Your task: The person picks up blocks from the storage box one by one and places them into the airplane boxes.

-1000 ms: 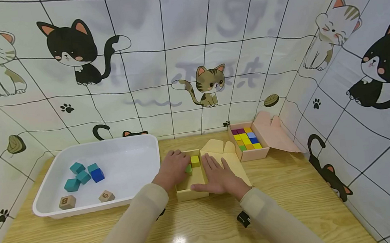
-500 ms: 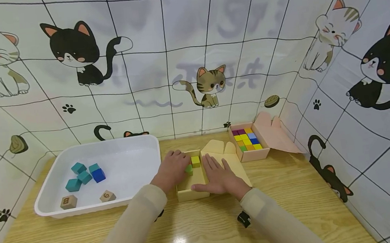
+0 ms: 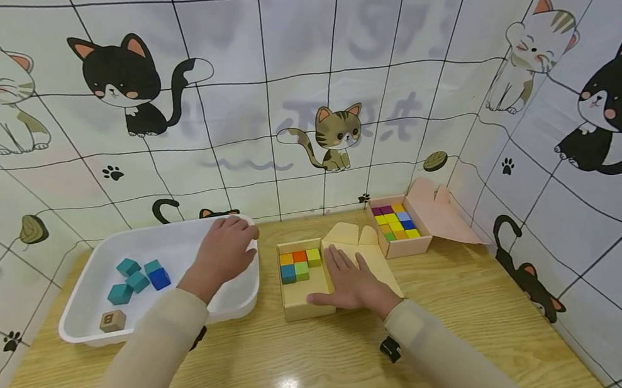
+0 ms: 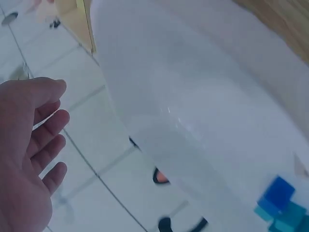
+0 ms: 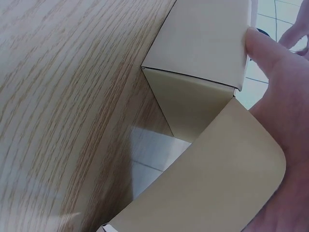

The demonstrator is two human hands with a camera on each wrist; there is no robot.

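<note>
My left hand (image 3: 223, 250) is over the right end of the white tray (image 3: 243, 305). Its fingers are loosely bent, and the left wrist view shows nothing held in them. My right hand (image 3: 351, 278) lies with extended fingers on the opened lid (image 3: 371, 257) of the pale yellow box (image 3: 309, 311), its thumb reaching the box's near wall. Inside that box, a blue cube (image 3: 288, 275) and a green cube (image 3: 301, 271) sit in front of an orange cube (image 3: 286, 259), a red-orange cube (image 3: 299, 256) and a yellow-green cube (image 3: 313, 257).
Several teal cubes (image 3: 120, 294), a dark blue cube (image 3: 159, 279) and a wooden lettered cube (image 3: 112, 320) lie in the tray's left part. A pink box (image 3: 407, 247) filled with coloured cubes stands at the back right, lid open. A cat-print sheet (image 3: 234, 113) rises behind the table.
My left hand has left the yellow box and moved left over the tray, uncovering the cubes in the box. The right hand stays on the lid. My left arm now hides the second wooden cube.
</note>
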